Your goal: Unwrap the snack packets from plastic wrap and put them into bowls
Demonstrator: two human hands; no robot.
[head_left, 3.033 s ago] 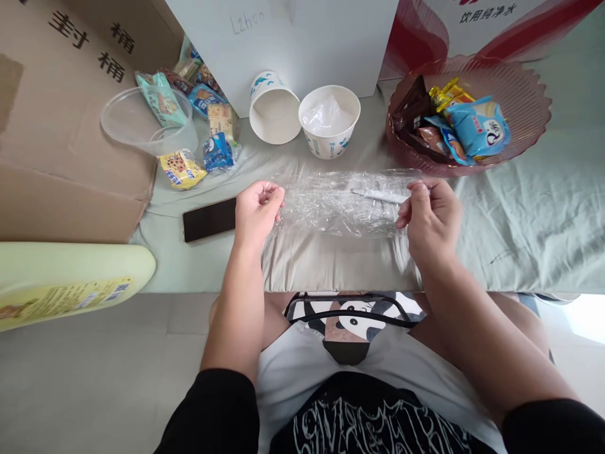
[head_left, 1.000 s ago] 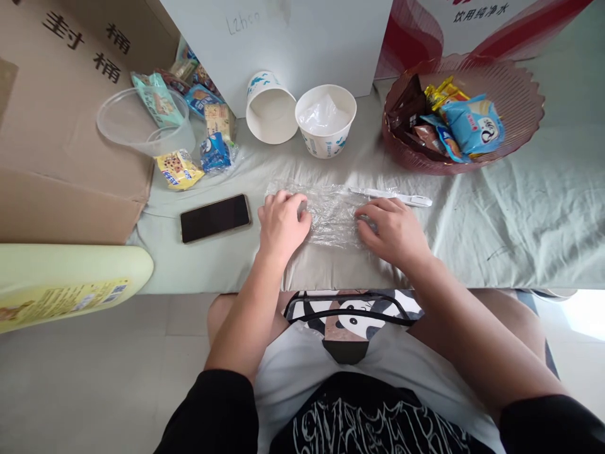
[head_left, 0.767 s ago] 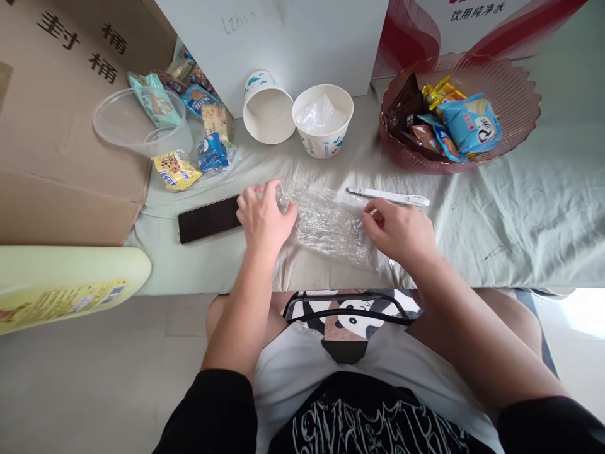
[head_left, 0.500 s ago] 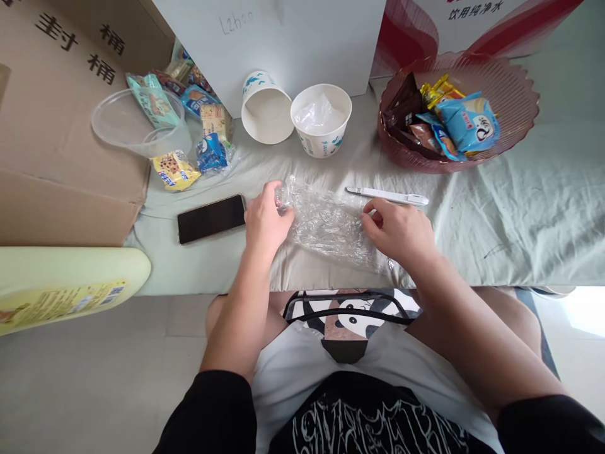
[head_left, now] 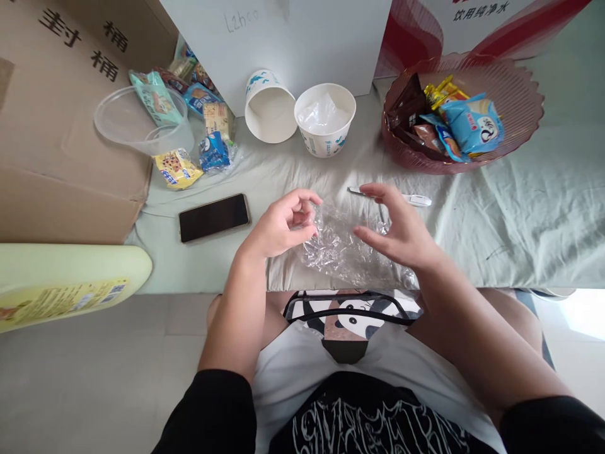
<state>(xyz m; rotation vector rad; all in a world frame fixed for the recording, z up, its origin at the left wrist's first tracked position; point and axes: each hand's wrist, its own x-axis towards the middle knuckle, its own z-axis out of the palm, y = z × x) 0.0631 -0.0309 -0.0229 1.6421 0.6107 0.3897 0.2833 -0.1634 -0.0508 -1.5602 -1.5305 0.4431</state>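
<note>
Crumpled clear plastic wrap (head_left: pixel 340 252) lies on the cloth-covered table in front of me. My left hand (head_left: pixel 286 224) is at its left edge, fingers curled but apart from the thumb, with nothing visible between them. Over the wrap's right side is my right hand (head_left: pixel 401 230), thumb and fingers spread wide and holding nothing. Just behind the right hand lies a white utility knife (head_left: pixel 418 200), partly covered by the fingers. To the left of my left hand rests a black phone (head_left: pixel 214 217).
Two paper cups stand at the back: one tipped (head_left: pixel 270 116), one upright (head_left: pixel 326 139) with clear plastic inside. A pink bowl (head_left: pixel 522 107) of wrapped snacks is at right. Left are a plastic tub (head_left: pixel 116 123), loose snack packs (head_left: pixel 177 169), a cardboard box (head_left: pixel 70 170) and a yellow-green container (head_left: pixel 70 268).
Both hands have come off the plastic wrap and their fingers have opened. My left hand has shifted right, and the wrap has slid slightly right and toward me.
</note>
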